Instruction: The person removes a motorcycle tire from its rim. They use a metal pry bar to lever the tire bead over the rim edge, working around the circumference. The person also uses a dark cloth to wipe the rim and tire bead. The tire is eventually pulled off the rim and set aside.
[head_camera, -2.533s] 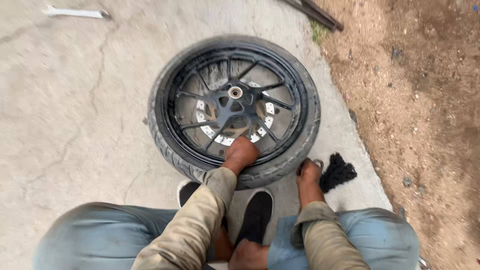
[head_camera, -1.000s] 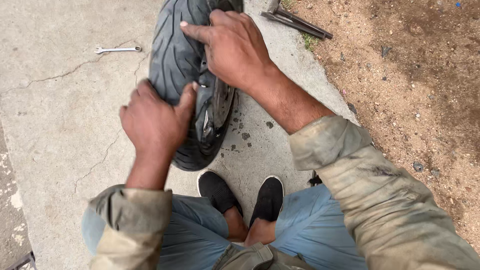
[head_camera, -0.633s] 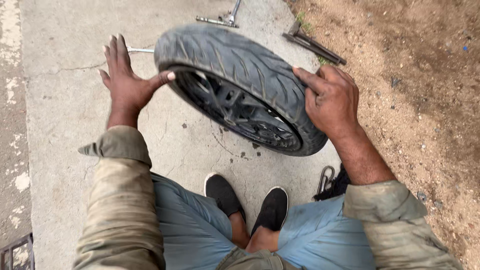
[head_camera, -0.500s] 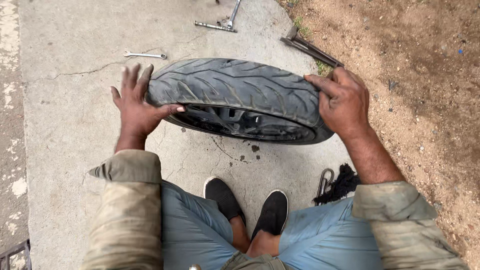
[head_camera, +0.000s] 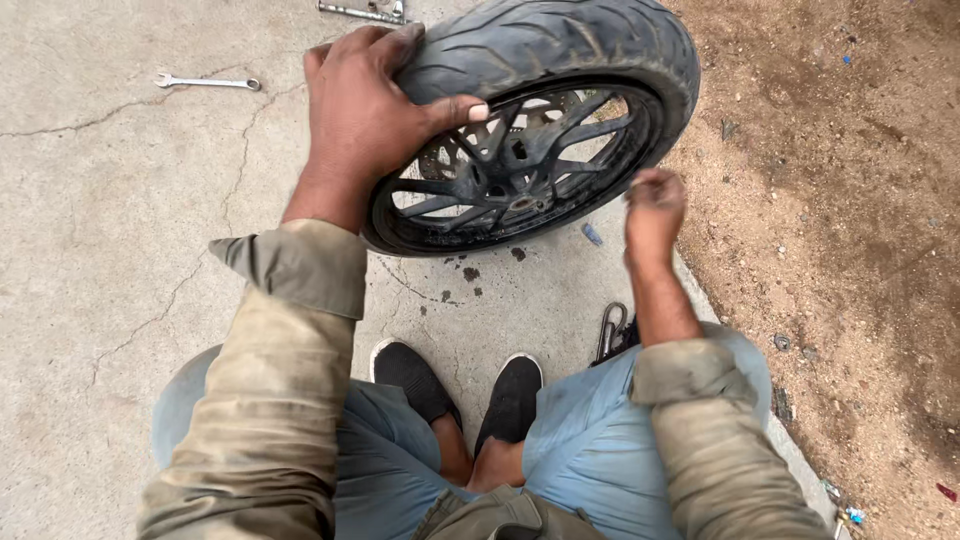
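- One head-worn view; it looks steeply down past the wearer's knees and shoes (head_camera: 455, 395)
- Close range; concrete floor (head_camera: 120, 250) left, dirt (head_camera: 850, 200) right; no second view

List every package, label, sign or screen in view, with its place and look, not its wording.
None in view: no package, label, sign or screen shows.
Only the black wheel gripped by the left hand, the right hand beside it, and a wrench on the concrete.
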